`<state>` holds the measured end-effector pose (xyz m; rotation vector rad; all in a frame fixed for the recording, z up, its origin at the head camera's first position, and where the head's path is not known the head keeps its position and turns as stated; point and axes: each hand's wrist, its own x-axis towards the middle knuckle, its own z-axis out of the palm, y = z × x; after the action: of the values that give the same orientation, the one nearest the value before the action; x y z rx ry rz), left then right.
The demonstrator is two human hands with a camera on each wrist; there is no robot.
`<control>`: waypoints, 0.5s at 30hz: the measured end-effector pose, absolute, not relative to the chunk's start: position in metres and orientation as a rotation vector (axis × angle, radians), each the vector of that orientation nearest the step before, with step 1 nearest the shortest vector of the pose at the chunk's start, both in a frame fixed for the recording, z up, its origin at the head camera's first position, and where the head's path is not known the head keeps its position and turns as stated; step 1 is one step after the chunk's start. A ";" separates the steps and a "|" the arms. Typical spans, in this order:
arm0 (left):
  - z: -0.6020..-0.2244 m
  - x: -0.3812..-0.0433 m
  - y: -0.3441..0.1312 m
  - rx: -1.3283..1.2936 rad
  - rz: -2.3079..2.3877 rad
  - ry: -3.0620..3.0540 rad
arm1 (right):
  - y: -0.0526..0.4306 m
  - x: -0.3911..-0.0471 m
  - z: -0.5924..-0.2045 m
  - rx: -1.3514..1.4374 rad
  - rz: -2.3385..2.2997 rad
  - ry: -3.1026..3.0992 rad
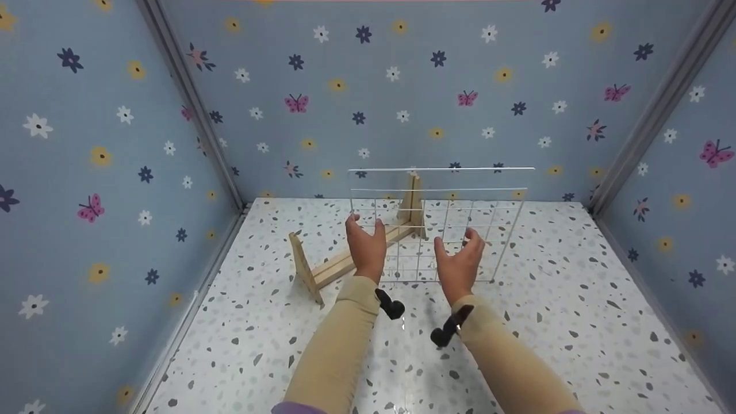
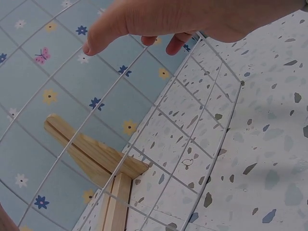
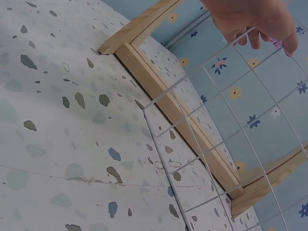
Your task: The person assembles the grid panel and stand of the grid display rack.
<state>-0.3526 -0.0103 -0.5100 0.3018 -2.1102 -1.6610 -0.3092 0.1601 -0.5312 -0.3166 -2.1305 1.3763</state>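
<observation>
The fingers of the left hand (image 1: 366,253) are curled round the left edge of a white wire grid (image 1: 441,169); those of the right hand (image 1: 458,265) are bent at the wires nearer its right side, but whether they grip cannot be told. The grid is held roughly upright above the speckled surface (image 1: 230,356). Behind it, partly seen through the wires, a wooden stand (image 1: 339,266) is set diagonally. The back is closed by a flowered wall (image 1: 345,63).

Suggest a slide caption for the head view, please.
Left hand and right hand at a wire grid, wooden stand partly behind.
</observation>
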 end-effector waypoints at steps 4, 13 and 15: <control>-0.509 -0.351 -0.009 0.300 -1.680 -2.111 | 0.155 -0.308 -0.532 -0.299 1.396 -2.129; -0.507 -0.350 -0.009 0.317 -1.670 -2.131 | 0.144 -0.311 -0.533 -0.308 1.401 -2.164; -0.507 -0.350 -0.010 0.318 -1.665 -2.138 | 0.143 -0.312 -0.534 -0.307 1.407 -2.159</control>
<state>-0.3503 -0.0097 -0.5071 0.3177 -2.1378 -1.6648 -0.3119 0.1429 -0.5336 -0.3073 -2.1589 1.4074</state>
